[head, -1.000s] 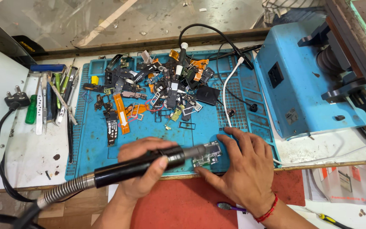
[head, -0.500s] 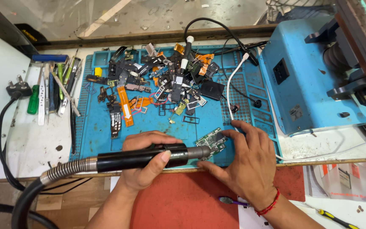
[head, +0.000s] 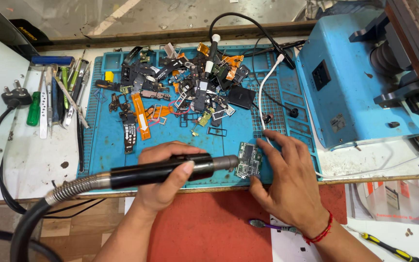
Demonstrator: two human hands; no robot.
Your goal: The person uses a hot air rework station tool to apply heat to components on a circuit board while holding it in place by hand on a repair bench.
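1. While the left hand (head: 163, 172) wraps its fingers closed around the black rotary handpiece (head: 168, 170), its metal nose meets the left edge of the small green circuit board (head: 249, 160), which lies near the front edge of the blue work mat (head: 287, 121), right of centre.
2. Resting on the mat, the right hand (head: 287, 182) has its fingers spread apart, fingertips pressing around the board's right side and front corner to pin it flat; it clamps nothing.
3. To do this well, I judge the board should stay pinned from two sides, the tool tip brought in lightly and shallow, and the heavy flexible shaft (head: 40, 213) kept slack off the bench's front edge so it does not tug the handpiece.
4. At the mat's back edge, the moulded compartments (head: 115, 60) look mostly bare; instead, loose flex cables and phone parts (head: 180, 94) heap on the mat's middle and back area.
5. Off the mat's left edge, a row of tweezers and screwdrivers (head: 56, 94) lies on the white bench, with a black plug (head: 15, 97) beyond it.
6. Against the mat's right edge stands a blue machine (head: 350, 73).
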